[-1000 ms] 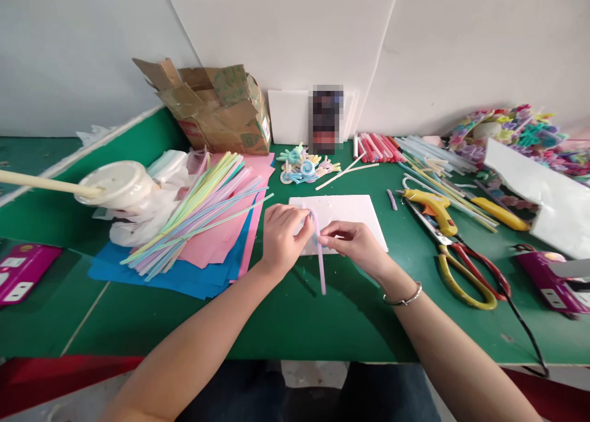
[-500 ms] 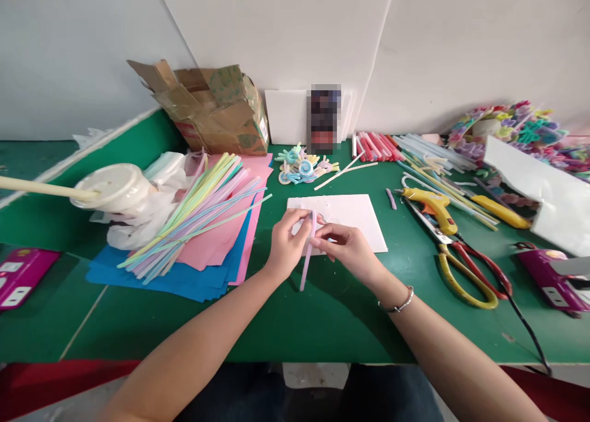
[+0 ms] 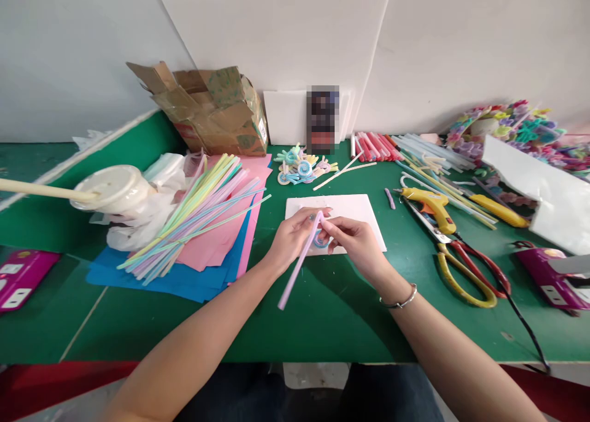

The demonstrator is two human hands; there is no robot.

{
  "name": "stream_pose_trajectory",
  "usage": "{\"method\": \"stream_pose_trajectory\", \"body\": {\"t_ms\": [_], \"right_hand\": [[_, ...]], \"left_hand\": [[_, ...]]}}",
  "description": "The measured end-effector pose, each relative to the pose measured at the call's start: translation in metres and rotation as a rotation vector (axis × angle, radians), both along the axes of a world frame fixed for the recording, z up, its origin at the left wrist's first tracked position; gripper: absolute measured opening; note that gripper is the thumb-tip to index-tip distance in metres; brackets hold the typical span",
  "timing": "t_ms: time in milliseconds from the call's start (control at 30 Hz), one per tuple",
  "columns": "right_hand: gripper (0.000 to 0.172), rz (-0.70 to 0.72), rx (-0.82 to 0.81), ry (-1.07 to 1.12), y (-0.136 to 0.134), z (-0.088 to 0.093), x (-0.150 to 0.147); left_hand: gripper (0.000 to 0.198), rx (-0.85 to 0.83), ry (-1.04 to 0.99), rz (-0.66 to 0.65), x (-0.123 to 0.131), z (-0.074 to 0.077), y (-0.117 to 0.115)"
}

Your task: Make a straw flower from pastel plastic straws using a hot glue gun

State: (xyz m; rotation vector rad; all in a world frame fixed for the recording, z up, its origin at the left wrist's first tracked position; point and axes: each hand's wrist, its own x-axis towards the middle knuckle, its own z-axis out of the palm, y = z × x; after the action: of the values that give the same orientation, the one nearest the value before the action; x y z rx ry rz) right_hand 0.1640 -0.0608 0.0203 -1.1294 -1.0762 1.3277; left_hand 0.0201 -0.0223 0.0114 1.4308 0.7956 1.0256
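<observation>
Green felt covers the table [image 3: 322, 324] from edge to edge, with a pale wall behind it; at my far left lies a magenta power strip [image 3: 18, 277], then a lidded cup [image 3: 113, 188] on crumpled plastic; next to that a loose bundle of pastel straws [image 3: 198, 216] fans across pink and blue paper sheets [image 3: 184, 274], with a torn cardboard box [image 3: 216, 112] behind them.

At the middle, my left hand [image 3: 295, 238] has its fingers curled in, thumb and fingertips pinching the top end of the purple straw [image 3: 299, 265]; the straw slants down and leftward from there, its free end in the air above the felt, touching nothing. My right hand [image 3: 357, 247] meets the left at that same top end, thumb and forefinger pressed together on a small bluish curl [image 3: 319, 239]; whether the curl is part of the straw I cannot tell. Both hands hover over the near edge of a white foam board [image 3: 354, 210].

I judge the straw very light, thin-walled and springy; squeezed hard it would kink, and its smooth skin could slip, so the grip belongs close to the curl, flat between finger pads.

Further right lie a yellow glue gun [image 3: 431, 204] and yellow-handled scissors [image 3: 465, 271].
</observation>
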Motion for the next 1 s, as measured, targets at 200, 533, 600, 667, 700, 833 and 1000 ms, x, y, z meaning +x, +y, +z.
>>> {"method": "stream_pose_trajectory", "body": {"t_ms": [200,533,600,667,700,833,1000], "right_hand": [[0.031,-0.032,-0.050,0.024,-0.0013,0.0027,0.0002],[0.033,-0.001,-0.125,0.060,-0.0028,0.0012,-0.0023],[0.034,-0.021,-0.103,0.042,-0.0031,0.0015,-0.0022],[0.034,-0.039,-0.066,0.010,-0.0034,0.0018,-0.0021],[0.034,-0.048,-0.045,-0.009,-0.0035,0.0019,-0.0021],[0.033,-0.079,0.027,-0.095,-0.0041,0.0019,-0.0027],[0.033,-0.089,0.129,-0.253,-0.0072,0.0002,-0.0042]], "left_hand": [[0.038,-0.054,-0.044,0.069,-0.0012,0.0021,0.0032],[0.032,-0.096,-0.120,0.026,-0.0017,-0.0007,0.0047],[0.030,-0.062,-0.093,0.031,-0.0020,0.0018,0.0053],[0.030,-0.030,-0.062,0.039,-0.0018,0.0030,0.0061],[0.030,-0.020,-0.057,0.043,-0.0016,0.0029,0.0066],[0.031,-0.028,-0.088,0.059,-0.0004,-0.0011,0.0082],[0.033,-0.072,-0.102,0.085,0.0005,-0.0054,0.0088]]}}
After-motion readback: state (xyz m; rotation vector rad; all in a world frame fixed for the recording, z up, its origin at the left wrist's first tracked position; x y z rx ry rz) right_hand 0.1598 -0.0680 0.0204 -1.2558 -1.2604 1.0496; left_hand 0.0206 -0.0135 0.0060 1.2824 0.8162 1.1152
